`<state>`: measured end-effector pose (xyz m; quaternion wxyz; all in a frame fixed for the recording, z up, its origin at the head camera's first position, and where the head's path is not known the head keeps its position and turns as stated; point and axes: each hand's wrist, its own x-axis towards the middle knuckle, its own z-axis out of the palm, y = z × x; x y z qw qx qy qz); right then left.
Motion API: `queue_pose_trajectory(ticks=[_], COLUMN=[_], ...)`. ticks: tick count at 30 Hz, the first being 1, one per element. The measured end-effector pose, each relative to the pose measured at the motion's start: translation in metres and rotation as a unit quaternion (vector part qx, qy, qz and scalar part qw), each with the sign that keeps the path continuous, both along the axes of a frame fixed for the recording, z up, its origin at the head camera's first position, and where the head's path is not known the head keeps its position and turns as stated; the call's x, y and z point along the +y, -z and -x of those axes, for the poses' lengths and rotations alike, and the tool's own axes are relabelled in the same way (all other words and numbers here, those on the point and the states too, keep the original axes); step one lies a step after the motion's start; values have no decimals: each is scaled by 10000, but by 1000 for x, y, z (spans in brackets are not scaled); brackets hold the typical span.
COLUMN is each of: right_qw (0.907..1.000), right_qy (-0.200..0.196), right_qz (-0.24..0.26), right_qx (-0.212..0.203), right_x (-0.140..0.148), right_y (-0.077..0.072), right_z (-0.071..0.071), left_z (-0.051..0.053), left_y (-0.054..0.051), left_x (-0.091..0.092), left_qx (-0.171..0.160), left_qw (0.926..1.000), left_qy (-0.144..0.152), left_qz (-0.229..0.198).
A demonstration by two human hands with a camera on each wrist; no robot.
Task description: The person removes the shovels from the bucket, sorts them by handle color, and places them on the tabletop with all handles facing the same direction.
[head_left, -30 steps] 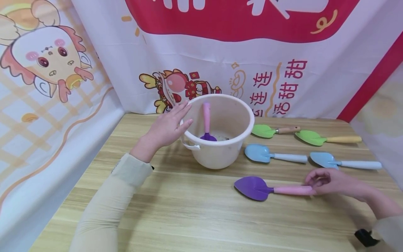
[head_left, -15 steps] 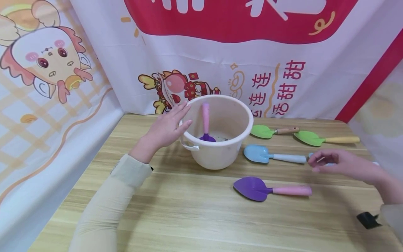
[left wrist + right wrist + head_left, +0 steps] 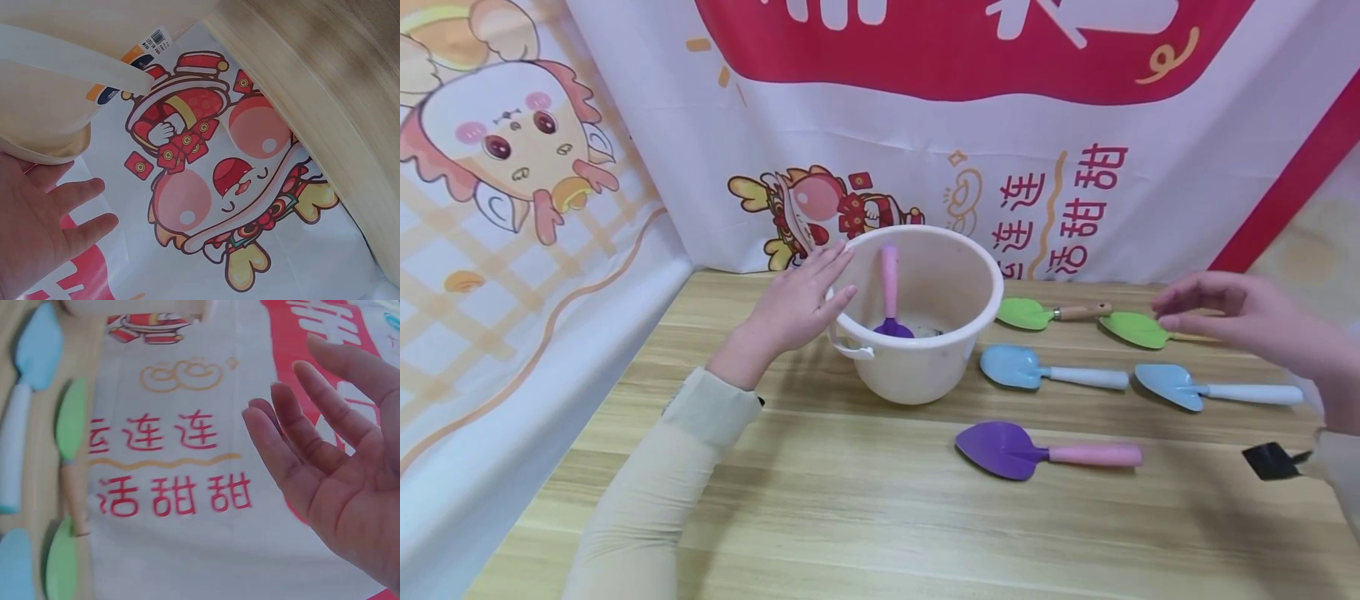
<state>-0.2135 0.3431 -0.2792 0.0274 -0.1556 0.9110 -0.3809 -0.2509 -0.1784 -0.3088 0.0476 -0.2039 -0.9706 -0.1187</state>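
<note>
In the head view my left hand [image 3: 797, 304] rests on the left rim of a cream bucket [image 3: 917, 375], its fingers extended. A purple trowel with a pink handle [image 3: 890, 283] leans inside that bucket. My right hand [image 3: 1243, 312] is raised over the handle of a green trowel [image 3: 1133, 330] at the back right, hiding most of that handle. Nothing is in its grasp; the right wrist view shows the fingers [image 3: 325, 412] loosely spread. Another purple trowel [image 3: 1000, 450] lies in front on the table, its pink handle pointing right.
Beside the bucket lie a green trowel with a brown handle [image 3: 1026, 313], a blue trowel [image 3: 1011, 367] and a second blue trowel [image 3: 1168, 385]. A printed cloth [image 3: 865, 108] hangs behind the wooden table [image 3: 820, 500], and another cloth [image 3: 550, 275] covers the left side.
My right hand let go of the front purple trowel's handle, passed over the right blue trowel and moved back to the green one. The left hand stayed on the rim.
</note>
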Motion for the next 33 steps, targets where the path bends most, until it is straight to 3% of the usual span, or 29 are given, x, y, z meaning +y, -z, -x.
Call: queue_pose_trajectory(ticks=[6,12,19,33], right_qw=[9996,9981,9967,9939], right_qy=[223,265,15,-868], right_qz=[-6,-34,470,386], right_qx=[197,556,665,567], right_x=[-21,-50,-85,-159], right_y=[-17,-25,-24,-29], right_z=[8,16,26,42], left_z=[1,1,2,1], left_y=[1,1,1,-1], left_x=[-1,-2,-2,-1], left_qx=[76,66,112,100], left_qw=[10000,10000,9999,9999], left_qy=[21,22,40,53], left_qz=[30,0,8,47])
